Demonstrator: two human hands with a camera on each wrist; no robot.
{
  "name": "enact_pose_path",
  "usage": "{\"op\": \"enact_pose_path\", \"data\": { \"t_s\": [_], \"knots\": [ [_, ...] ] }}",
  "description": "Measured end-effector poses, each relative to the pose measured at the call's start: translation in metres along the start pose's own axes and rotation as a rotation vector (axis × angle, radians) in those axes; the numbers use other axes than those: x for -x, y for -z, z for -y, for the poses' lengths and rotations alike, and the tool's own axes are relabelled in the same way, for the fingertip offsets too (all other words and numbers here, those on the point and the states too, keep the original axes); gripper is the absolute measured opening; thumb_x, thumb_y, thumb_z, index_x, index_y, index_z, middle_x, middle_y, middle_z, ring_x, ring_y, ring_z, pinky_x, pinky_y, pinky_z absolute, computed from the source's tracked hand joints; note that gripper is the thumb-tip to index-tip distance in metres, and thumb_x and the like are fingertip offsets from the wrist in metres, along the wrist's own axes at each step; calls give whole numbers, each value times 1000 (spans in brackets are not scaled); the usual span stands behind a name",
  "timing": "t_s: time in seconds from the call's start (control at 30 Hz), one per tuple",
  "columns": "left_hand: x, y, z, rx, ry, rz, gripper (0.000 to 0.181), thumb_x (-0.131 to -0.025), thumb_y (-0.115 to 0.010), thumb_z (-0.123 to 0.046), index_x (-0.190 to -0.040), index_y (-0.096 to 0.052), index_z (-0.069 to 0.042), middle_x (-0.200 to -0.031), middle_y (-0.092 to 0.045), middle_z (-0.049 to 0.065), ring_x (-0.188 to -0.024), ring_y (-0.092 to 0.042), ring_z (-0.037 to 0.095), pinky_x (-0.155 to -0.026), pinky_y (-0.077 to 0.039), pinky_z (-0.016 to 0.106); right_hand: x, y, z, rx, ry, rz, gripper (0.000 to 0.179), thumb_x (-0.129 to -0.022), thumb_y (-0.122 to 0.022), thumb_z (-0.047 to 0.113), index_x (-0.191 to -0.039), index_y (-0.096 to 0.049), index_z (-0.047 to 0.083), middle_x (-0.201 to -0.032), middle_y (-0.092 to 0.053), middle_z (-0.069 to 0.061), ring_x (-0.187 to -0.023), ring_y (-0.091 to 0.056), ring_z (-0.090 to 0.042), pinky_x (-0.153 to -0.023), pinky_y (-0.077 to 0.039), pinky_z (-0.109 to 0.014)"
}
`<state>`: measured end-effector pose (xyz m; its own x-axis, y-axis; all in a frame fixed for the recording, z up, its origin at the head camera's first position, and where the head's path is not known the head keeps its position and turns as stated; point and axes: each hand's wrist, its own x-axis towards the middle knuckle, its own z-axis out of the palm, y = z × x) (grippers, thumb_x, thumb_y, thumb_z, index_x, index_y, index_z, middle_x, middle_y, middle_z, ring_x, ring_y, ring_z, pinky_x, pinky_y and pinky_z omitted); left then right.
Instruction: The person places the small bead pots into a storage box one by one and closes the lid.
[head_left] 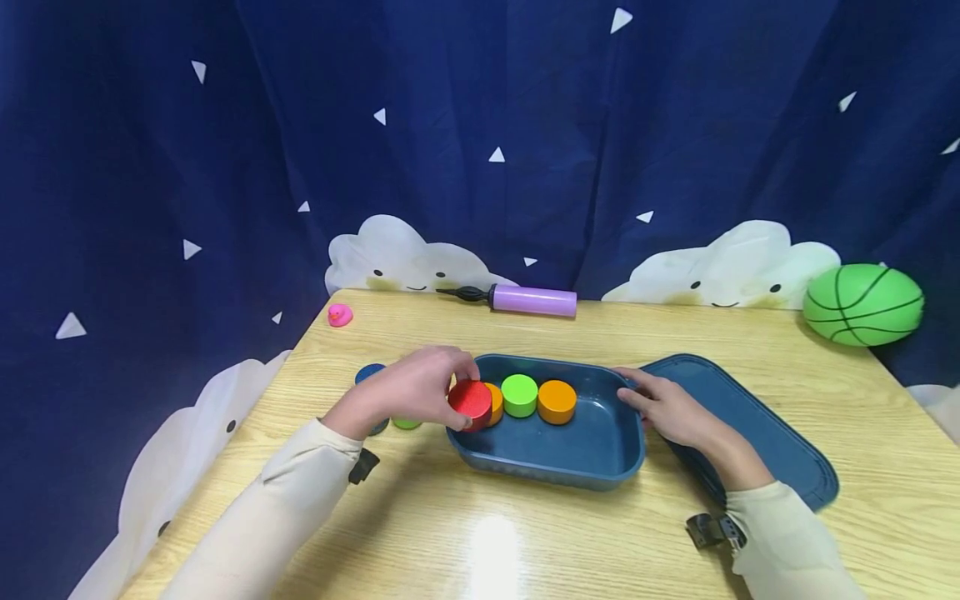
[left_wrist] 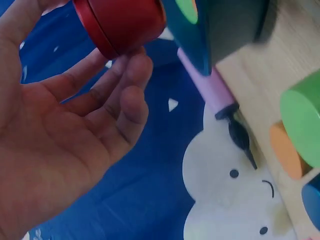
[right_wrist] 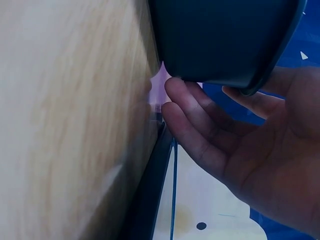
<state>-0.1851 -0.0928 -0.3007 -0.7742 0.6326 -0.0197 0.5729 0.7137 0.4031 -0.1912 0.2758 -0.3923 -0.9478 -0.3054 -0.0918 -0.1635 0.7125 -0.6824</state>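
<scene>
A: What are the left fingers doing?
B: The left hand (head_left: 423,387) pinches a red block (head_left: 471,403), thumb on the near side, fingers curved round the far side.

A: And where is that red block?
B: At the left end of the blue box (head_left: 540,475), covering part of its rim from the head view. I can't tell whether the two touch.

A: The right fingers?
B: The right hand (head_left: 667,408) grips the box's right end, thumb inside the wall, other fingers outside.

A: What's in the box?
B: A light green block (head_left: 519,394) between two orange ones: the right orange block (head_left: 557,403) in full view, the left orange block (head_left: 497,405) partly behind the red one.

A: Around it?
B: By the left wrist, on the table (head_left: 405,533), a dark blue block (head_left: 368,372) and a green block (head_left: 407,423), both partly hidden. To the right, the lid (head_left: 757,433) lies partly under the right arm.

A: Further out?
B: A purple pump (head_left: 534,301) behind the box, a pink duck (head_left: 340,315) at the far left corner, a green ball (head_left: 862,305) at the far right, then a navy curtain (head_left: 450,100).
</scene>
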Motion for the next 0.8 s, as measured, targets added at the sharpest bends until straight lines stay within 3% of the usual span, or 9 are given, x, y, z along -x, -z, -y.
{"op": "enact_pose_path", "data": {
  "t_s": [0.3,0.57,0.8],
  "knots": [
    [-14,-19,4,76,-37,37,44,-75,-88,-19,-112,-69,-5,-103,-67,5,-87,-59,17,-70,-51,22,1,0,2,-2,-4,-2,50,-108,-48,25,-152,-40,2,-77,-48,-4,-65,-52,-21,-61,-44,-31],
    [-13,-35,16,124,-14,34,50,-74,-90,-21,-117,-69,-5,-107,-68,7,-86,-58,16,-71,-51,23,0,0,1,3,-3,0,50,-108,-47,26,-152,-39,3,-77,-47,-4,-64,-52,-21,-61,-43,-31],
    [-11,-45,22,121,11,25,50,-74,-90,-25,-116,-70,-6,-106,-69,5,-94,-60,18,-79,-52,26,1,0,2,4,-5,-3,50,-108,-48,25,-151,-40,2,-78,-47,-4,-65,-51,-20,-60,-44,-30]
  ]
}}
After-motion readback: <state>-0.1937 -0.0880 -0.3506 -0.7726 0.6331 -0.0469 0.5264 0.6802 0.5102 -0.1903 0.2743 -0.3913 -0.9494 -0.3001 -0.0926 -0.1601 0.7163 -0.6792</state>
